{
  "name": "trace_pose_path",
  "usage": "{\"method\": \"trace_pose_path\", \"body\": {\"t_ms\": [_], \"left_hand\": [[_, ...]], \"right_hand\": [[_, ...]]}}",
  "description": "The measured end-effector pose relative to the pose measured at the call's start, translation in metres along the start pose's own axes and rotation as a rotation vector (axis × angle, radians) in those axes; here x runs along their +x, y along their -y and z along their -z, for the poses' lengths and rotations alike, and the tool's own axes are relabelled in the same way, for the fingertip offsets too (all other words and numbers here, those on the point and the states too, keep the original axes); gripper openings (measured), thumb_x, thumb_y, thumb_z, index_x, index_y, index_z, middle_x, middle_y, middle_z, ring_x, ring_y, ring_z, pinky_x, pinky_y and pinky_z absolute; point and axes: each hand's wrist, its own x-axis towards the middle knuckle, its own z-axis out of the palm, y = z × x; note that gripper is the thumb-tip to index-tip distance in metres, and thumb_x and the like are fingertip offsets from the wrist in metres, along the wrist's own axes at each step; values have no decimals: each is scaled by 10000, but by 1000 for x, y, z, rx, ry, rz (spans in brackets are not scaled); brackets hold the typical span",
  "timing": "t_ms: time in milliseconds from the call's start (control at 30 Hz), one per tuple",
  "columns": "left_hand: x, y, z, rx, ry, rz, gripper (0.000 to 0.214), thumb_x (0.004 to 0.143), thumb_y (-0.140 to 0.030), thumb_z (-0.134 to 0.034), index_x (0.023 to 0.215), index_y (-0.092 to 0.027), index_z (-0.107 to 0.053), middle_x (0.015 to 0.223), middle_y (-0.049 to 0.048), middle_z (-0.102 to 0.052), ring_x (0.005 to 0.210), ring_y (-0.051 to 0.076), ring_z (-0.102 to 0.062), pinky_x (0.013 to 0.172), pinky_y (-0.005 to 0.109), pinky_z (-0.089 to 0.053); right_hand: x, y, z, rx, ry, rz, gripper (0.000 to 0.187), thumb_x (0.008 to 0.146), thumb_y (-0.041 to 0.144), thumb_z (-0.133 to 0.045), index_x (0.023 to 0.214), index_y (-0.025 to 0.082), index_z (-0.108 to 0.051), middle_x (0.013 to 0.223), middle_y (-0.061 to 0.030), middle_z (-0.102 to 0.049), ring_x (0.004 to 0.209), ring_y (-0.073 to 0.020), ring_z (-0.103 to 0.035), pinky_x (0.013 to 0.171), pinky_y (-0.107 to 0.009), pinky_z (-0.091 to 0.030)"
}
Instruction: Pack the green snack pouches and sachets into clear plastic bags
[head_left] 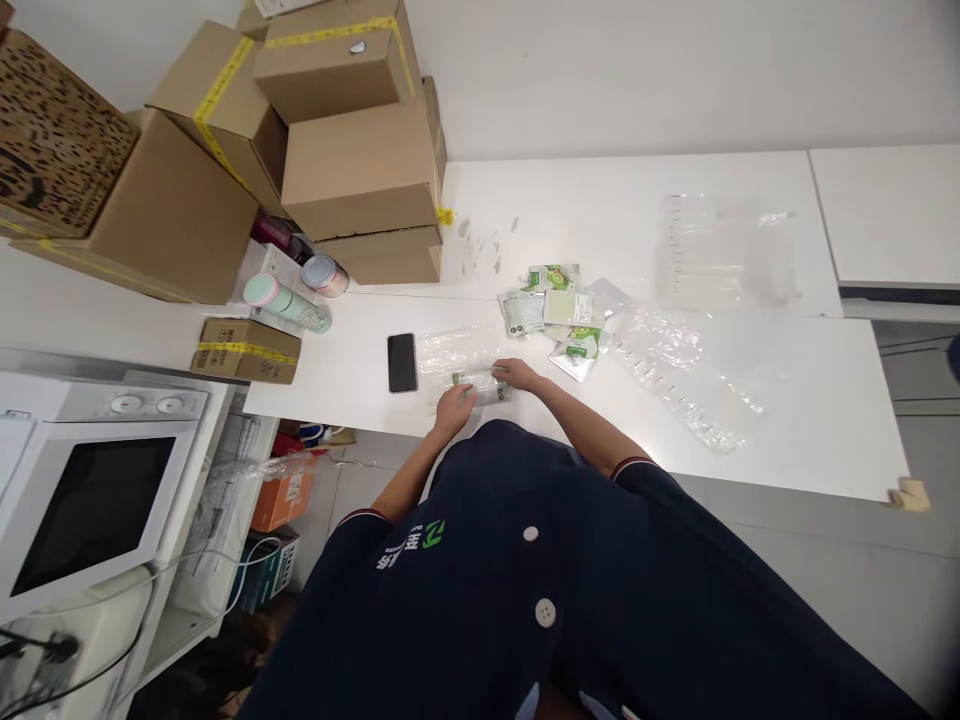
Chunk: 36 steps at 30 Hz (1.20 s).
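Note:
At the near edge of the table, a small silver packet point(489, 391) with some green on it lies between my hands, partly covered by clear plastic. My left hand point(454, 408) grips its left end, thumb on top. My right hand point(514, 374) is at its upper right side, fingers bent over the plastic. A sheet of clear bubble wrap point(457, 350) spreads out just beyond both hands. To the left lies a black phone point(402, 363). A pile of green and silver pouches point(574, 310) sits beyond my right hand.
More clear bubble wrap point(682, 375) and a flat plastic sheet point(731, 250) lie on the right of the white table point(817, 400). Cardboard boxes point(360, 160) are stacked at the back left, near a mint-green bottle point(289, 302) and a can point(325, 275). A microwave point(97, 490) stands at lower left.

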Motion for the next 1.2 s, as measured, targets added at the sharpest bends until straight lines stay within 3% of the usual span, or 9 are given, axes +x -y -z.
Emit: {"method": "trace_pose_path", "body": {"t_ms": [67,167,300,433,600,767,933,1067,1200], "left_hand": [[-5,12,-3,355,50,-179,509,787,-284,-645,1280,-171,-593,1404,145,-514,1340,315,-412,1135,456,-286],[-11,24,-10,706,113,-243,743,749,-221,-648,1452,-180,-409,1552,160,-295,1435,370,-223,1149,542,-196],[-3,23,-20,868,135,-217,820,762,-142,-584,1517,-173,-266,1585,190,-175,1464,385,-104,1137,599,-141],[14,13,-27,912,155,-165,807,783,-84,-531,1526,-186,-233,1591,198,-140,1465,400,-59,1114,651,-108],[27,-4,-29,853,185,-61,704,848,-105,-468,1517,-192,-267,1587,211,-141,1466,402,-54,1102,648,-143],[32,-19,-3,722,465,52,780,790,-110,-547,1515,-198,-271,1555,211,-250,1422,391,-254,1084,518,-294],[60,-42,34,696,761,-27,586,806,-127,-478,1382,-237,-496,1395,96,-539,1253,262,-511,1000,330,-395],[83,-61,52,796,582,2,519,845,-158,-439,1353,-221,-519,1365,111,-557,1203,278,-533,935,349,-426],[77,-57,54,871,203,-86,548,857,-110,-414,1398,-179,-463,1360,154,-535,1253,291,-465,1020,418,-364]], "right_hand": [[7,3,-6,-38,-35,-96,303,887,292,-555,1150,171,-644,1070,-85,-691,975,-226,-623,819,-279,-443],[5,14,-16,-157,-169,-228,447,907,351,-532,1305,148,-522,1160,-171,-629,1029,-292,-593,846,-360,-443],[-16,23,-24,-344,-359,-23,533,920,368,-495,1394,133,-430,1396,-232,-438,1239,-358,-431,997,-475,-350],[-38,8,-25,-400,-130,332,612,853,307,-563,1421,132,-418,1480,-194,-378,1365,-324,-313,1091,-481,-258],[-42,-19,-24,-377,0,352,855,733,209,-626,1512,160,-278,1552,-169,-289,1424,-309,-259,1113,-520,-219],[-40,-32,-21,-187,-73,353,657,740,146,-576,1391,172,-489,1430,-134,-495,1343,-279,-418,1081,-455,-319],[-42,-33,-25,89,-104,124,268,858,260,-538,1089,192,-658,1098,-74,-697,968,-215,-647,888,-329,-471],[-27,-26,-18,129,-78,-60,200,909,332,-515,1013,196,-617,959,-55,-699,844,-195,-642,770,-278,-474],[-1,-17,-5,157,37,-261,228,934,355,-473,1041,173,-561,891,-79,-685,662,-177,-636,667,-272,-468]]}}
